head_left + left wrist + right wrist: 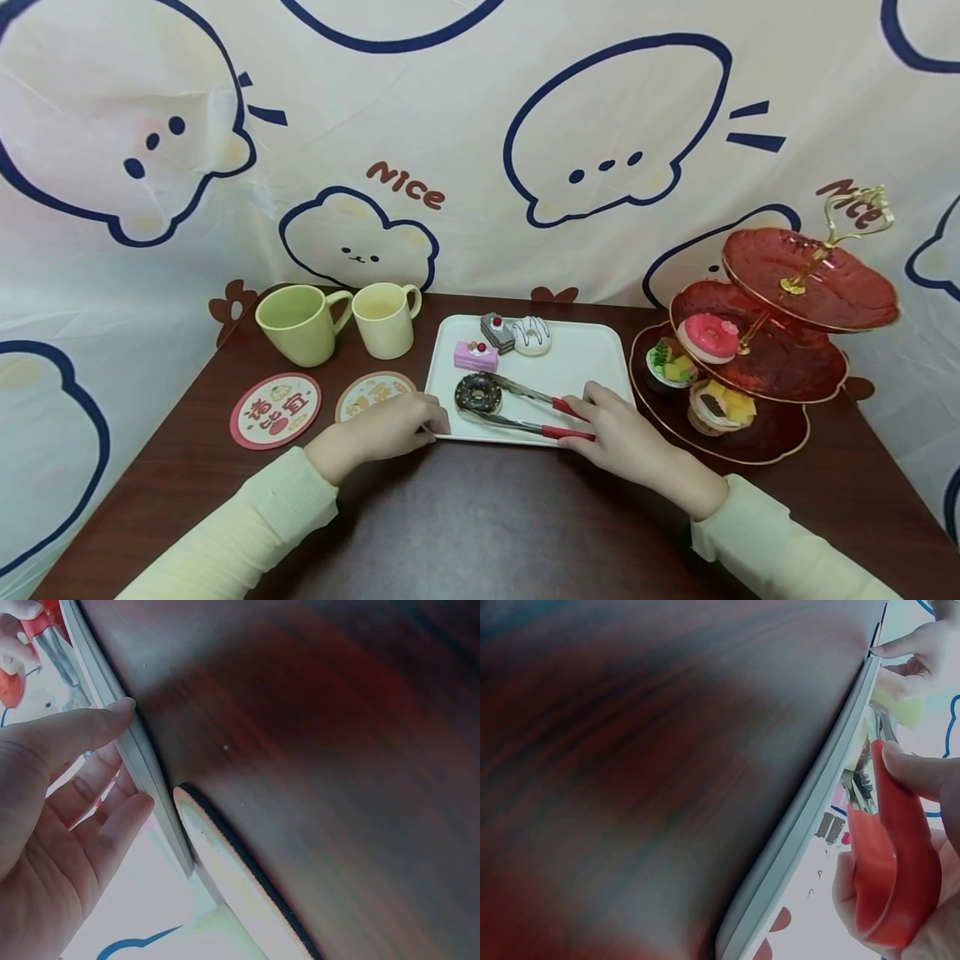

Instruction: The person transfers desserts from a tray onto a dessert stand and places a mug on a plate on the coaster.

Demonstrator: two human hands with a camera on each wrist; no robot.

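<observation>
My left hand grips the front left corner of a white tray; in the left wrist view the thumb and fingers meet its rim. With my right hand I hold red-handled metal tongs, the red grip lying between thumb and fingers. The tong tips reach either side of a dark chocolate donut that rests on the tray. Behind it are a pink cake slice, a grey cake slice with a cherry and a white striped donut.
Left of the tray stand a green mug and a cream mug. Before them lie a red-rimmed coaster and a tan one. On the right, a red tiered stand bears a pink donut and two cupcakes.
</observation>
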